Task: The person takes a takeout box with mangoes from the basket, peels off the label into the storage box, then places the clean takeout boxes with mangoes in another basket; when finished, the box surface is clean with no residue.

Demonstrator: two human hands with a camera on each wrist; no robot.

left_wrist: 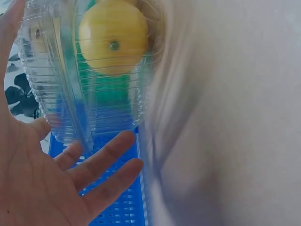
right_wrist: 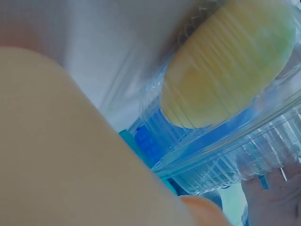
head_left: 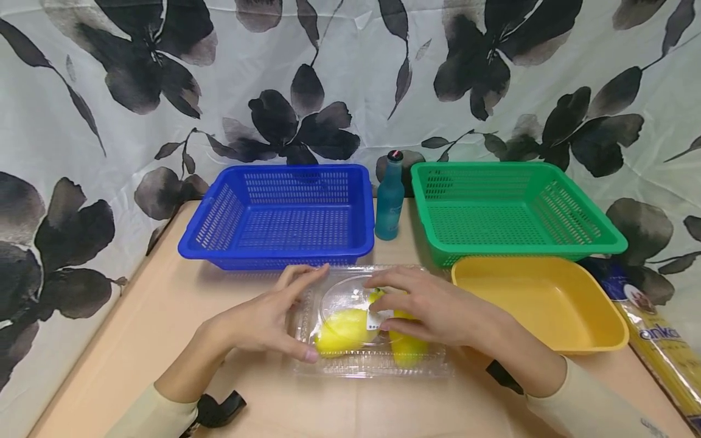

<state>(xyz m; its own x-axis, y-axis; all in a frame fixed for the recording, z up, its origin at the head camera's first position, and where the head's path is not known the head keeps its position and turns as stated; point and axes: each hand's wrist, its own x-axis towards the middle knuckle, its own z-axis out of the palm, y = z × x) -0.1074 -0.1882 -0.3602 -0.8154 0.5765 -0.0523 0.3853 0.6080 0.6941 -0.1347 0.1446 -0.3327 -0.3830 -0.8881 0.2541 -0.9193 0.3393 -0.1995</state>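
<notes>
A clear plastic clamshell container [head_left: 361,368] lies closed on the table, with yellow fruits [head_left: 342,333] inside and a small white label [head_left: 376,320] on its lid. My left hand [head_left: 260,319] is at the container's left side, thumb and fingers spread. In the left wrist view the spread fingers [left_wrist: 106,155] are beside the ribbed wall, and one fruit's rounded end [left_wrist: 113,37] shows through. Over the lid's right half lies my right hand [head_left: 432,301], fingers slightly bent near the label; whether they touch the lid is unclear. An oval fruit [right_wrist: 225,66] fills much of the right wrist view.
Behind the container stand a blue basket [head_left: 276,252], a blue-green bottle [head_left: 389,201] and a green basket [head_left: 526,248]. A yellow basin [head_left: 537,304] sits close on the right, with a pasta packet [head_left: 662,340] past it. A floral cloth [head_left: 383,73] hangs behind the table.
</notes>
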